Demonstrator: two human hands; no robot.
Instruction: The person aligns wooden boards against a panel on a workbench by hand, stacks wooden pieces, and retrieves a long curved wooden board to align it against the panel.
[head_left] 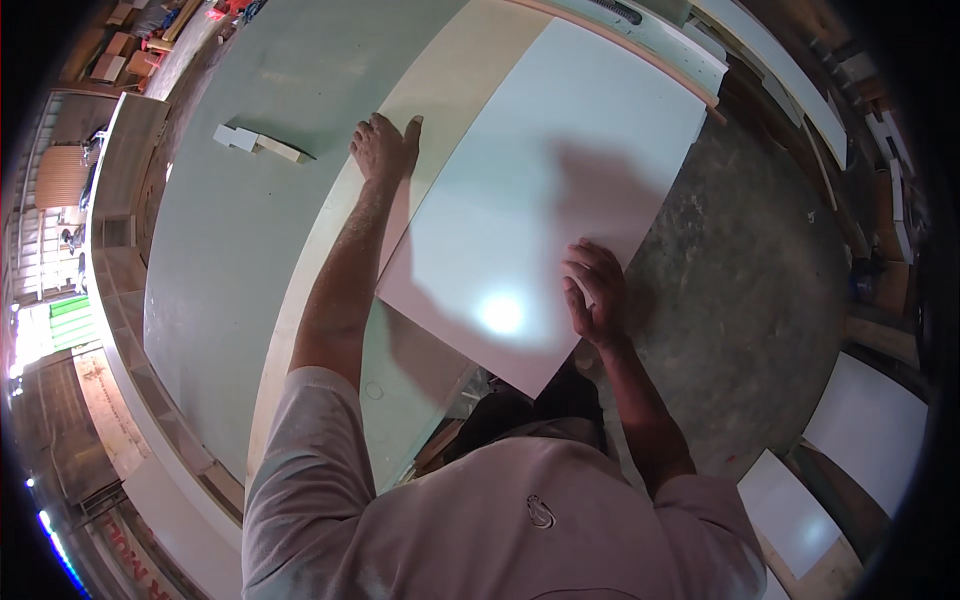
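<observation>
A large glossy white panel lies slanted across the worktable, its near corner reaching past the edge close to my body. Along its left side runs a long pale wooden board. My left hand rests on this board with the thumb stretched out and apart from the fingers. At the panel's right edge is my right hand, fingers loosely bent and thumb apart, grasping nothing. Whether its fingertips touch the surface I cannot tell. The shadows of my hands and head fall on the panel.
A small white and pale wood piece lies on the table at left. A machine fence or rail crosses the far end. Concrete floor spreads to the right, with white panels leaning at lower right. A long wooden frame stands left.
</observation>
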